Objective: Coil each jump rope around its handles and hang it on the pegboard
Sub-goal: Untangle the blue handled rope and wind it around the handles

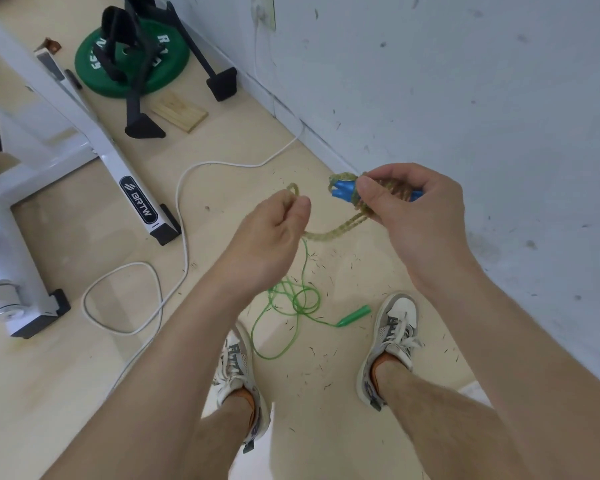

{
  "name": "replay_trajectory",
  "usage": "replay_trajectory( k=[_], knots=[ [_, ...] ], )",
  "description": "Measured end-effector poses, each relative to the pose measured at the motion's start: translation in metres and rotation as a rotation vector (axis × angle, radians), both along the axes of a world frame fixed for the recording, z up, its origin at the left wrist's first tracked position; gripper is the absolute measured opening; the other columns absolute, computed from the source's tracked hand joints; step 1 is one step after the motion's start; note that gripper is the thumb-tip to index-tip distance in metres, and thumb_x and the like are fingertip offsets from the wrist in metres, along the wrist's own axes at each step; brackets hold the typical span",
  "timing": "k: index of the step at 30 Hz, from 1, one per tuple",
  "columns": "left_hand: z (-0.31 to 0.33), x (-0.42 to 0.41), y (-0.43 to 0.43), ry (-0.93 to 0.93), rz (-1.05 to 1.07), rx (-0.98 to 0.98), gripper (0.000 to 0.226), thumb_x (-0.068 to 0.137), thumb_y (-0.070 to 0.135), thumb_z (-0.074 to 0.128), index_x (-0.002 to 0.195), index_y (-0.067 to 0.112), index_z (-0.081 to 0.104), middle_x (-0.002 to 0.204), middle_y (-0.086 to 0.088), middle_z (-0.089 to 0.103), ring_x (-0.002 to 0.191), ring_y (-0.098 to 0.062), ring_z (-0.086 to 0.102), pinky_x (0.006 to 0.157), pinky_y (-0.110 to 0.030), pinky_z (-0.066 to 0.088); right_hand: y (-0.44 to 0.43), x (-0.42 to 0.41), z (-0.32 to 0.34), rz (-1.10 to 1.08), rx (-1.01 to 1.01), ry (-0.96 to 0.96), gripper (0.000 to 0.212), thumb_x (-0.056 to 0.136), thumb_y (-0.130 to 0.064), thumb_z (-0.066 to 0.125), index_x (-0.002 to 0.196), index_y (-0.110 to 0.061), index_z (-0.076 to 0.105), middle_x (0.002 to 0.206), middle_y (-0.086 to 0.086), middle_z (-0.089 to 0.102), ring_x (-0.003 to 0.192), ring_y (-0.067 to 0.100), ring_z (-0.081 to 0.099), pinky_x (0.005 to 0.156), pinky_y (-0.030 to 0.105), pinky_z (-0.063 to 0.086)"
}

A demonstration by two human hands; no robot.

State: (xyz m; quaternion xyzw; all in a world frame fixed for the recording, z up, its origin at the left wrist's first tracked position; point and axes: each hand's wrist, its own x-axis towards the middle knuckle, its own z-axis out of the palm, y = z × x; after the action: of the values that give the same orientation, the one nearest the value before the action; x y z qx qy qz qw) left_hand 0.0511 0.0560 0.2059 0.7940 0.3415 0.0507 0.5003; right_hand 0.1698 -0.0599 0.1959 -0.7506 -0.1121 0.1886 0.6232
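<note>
The loose jump rope (293, 299) lies tangled on the floor (84, 393), its single handle (355, 315) at its right end. The left shoe (238, 372) stands just left of it and nearer the person, the right shoe (392, 341) just right of it. Above it the left hand (274, 230) pinches a cord (329, 233). Up and to its right, the right hand (409, 209) grips paired handles (342, 192) wound with that cord. A cable (184, 202) lies left of it, with a machine frame (94, 133) farther left. A weight plate (132, 60) and wooden block (181, 112) lie well behind it. The wall (465, 81) rises to its right.
</note>
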Motion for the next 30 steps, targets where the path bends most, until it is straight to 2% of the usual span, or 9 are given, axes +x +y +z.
replay_trajectory(
  k=[3, 8, 13, 18, 20, 22, 25, 28, 30],
  knots=[
    [0.01, -0.005, 0.003, -0.191, -0.005, -0.17, 0.019, 0.094, 0.023, 0.059, 0.081, 0.01, 0.062, 0.064, -0.005, 0.054, 0.057, -0.015, 0.046, 0.056, -0.028, 0.041, -0.003, 0.009, -0.001, -0.058, -0.109, -0.141, 0.012, 0.08, -0.024, 0.079, 0.079, -0.028, 0.068, 0.067, -0.015, 0.058, 0.059, -0.002, 0.052, 0.065, 0.016, 0.047],
    [0.02, -0.004, -0.01, -0.418, -0.007, -0.314, 0.013, 0.071, 0.0, 0.076, 0.081, 0.009, 0.073, 0.07, -0.017, 0.071, 0.06, -0.019, 0.066, 0.059, -0.024, 0.053, -0.003, 0.005, -0.007, -0.003, -0.263, -0.264, 0.012, 0.079, -0.028, 0.079, 0.085, -0.026, 0.068, 0.09, -0.004, 0.06, 0.07, -0.004, 0.053, 0.062, 0.003, 0.038],
    [0.021, -0.003, -0.014, -0.541, -0.048, -0.53, 0.019, 0.065, 0.008, 0.076, 0.083, 0.008, 0.074, 0.072, -0.014, 0.072, 0.061, -0.022, 0.067, 0.058, -0.024, 0.053, 0.003, -0.007, -0.01, 0.091, -0.299, -0.357, 0.015, 0.079, -0.03, 0.077, 0.089, -0.028, 0.067, 0.104, 0.001, 0.058, 0.082, -0.006, 0.05, 0.07, 0.0, 0.035],
    [0.025, 0.001, -0.02, -0.492, -0.052, -0.452, 0.015, 0.071, 0.003, 0.074, 0.085, -0.001, 0.069, 0.067, -0.017, 0.069, 0.055, -0.021, 0.065, 0.054, -0.024, 0.051, 0.003, -0.023, -0.012, 0.354, -0.383, -0.557, 0.016, 0.07, -0.035, 0.055, 0.082, -0.03, 0.064, 0.098, -0.004, 0.049, 0.079, -0.008, 0.047, 0.061, 0.006, 0.036],
    [0.027, 0.001, -0.019, -0.503, -0.007, -0.399, 0.007, 0.078, 0.004, 0.072, 0.081, -0.002, 0.068, 0.062, -0.015, 0.067, 0.051, -0.02, 0.061, 0.049, -0.024, 0.048, 0.005, -0.02, -0.01, 0.385, -0.451, -0.466, 0.009, 0.072, -0.042, 0.05, 0.068, -0.036, 0.056, 0.086, -0.007, 0.055, 0.071, -0.006, 0.047, 0.058, 0.004, 0.035],
    [0.026, 0.002, -0.017, -0.526, 0.103, -0.357, 0.012, 0.084, 0.008, 0.068, 0.077, -0.001, 0.066, 0.057, -0.01, 0.064, 0.047, -0.017, 0.055, 0.045, -0.022, 0.044, 0.006, -0.017, -0.005, 0.359, -0.319, -0.122, 0.015, 0.081, -0.034, 0.066, 0.067, -0.03, 0.064, 0.07, -0.008, 0.061, 0.063, 0.001, 0.057, 0.062, 0.007, 0.045],
    [0.023, 0.002, -0.009, -0.54, 0.215, -0.12, 0.01, 0.088, 0.015, 0.066, 0.078, 0.011, 0.069, 0.061, -0.004, 0.062, 0.054, -0.01, 0.053, 0.051, -0.02, 0.044, 0.004, -0.015, -0.002, 0.306, -0.12, 0.318, 0.01, 0.083, -0.018, 0.076, 0.088, -0.009, 0.074, 0.084, 0.008, 0.071, 0.075, 0.017, 0.072, 0.073, 0.034, 0.062],
    [0.017, -0.002, 0.002, -0.469, 0.179, 0.249, 0.005, 0.086, 0.019, 0.069, 0.083, 0.022, 0.071, 0.078, 0.006, 0.064, 0.072, -0.004, 0.057, 0.065, -0.021, 0.048, 0.002, -0.013, -0.002, 0.268, -0.097, 0.37, 0.02, 0.083, -0.016, 0.077, 0.1, -0.008, 0.072, 0.085, 0.006, 0.068, 0.073, 0.013, 0.071, 0.076, 0.034, 0.062],
    [0.016, -0.005, 0.004, -0.472, 0.166, 0.106, 0.006, 0.088, 0.014, 0.066, 0.087, 0.014, 0.072, 0.077, 0.003, 0.068, 0.069, -0.007, 0.06, 0.064, -0.024, 0.049, 0.002, -0.011, -0.004, 0.258, -0.17, 0.224, 0.025, 0.081, -0.023, 0.079, 0.104, -0.016, 0.073, 0.077, -0.002, 0.063, 0.069, 0.009, 0.066, 0.076, 0.028, 0.06]
  ],
)
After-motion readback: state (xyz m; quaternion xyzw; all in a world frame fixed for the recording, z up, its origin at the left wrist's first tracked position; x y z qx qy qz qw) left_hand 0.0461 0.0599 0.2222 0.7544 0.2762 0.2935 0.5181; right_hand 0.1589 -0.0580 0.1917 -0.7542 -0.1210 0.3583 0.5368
